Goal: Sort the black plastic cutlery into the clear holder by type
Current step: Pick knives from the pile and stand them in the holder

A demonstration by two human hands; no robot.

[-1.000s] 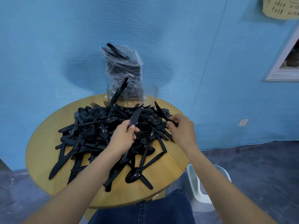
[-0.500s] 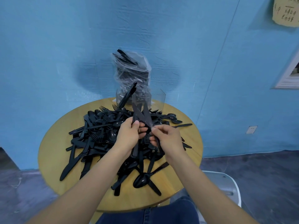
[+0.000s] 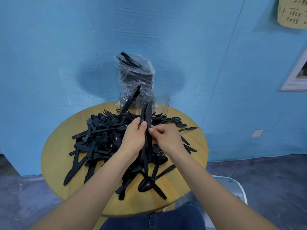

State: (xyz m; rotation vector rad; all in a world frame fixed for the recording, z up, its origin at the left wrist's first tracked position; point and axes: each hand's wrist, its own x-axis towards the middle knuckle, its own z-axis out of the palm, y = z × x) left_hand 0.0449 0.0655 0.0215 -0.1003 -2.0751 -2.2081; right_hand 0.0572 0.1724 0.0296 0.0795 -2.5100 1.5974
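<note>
A heap of black plastic cutlery covers the round wooden table: forks, spoons and knives mixed together. The clear holder stands at the table's far edge; a few black pieces lean out of its left compartment. Over the middle of the heap my left hand grips two black knives, blades pointing up and away. My right hand pinches the same knives at the handles, right beside the left thumb.
A clear plastic bag with more black cutlery stands behind the holder against the blue wall. A white chair sits low at the right of the table. A wall socket is on the right wall.
My right hand brought its knife over from the right side of the heap and laid it against the knife in my left hand; both hands now hold the pair together.
</note>
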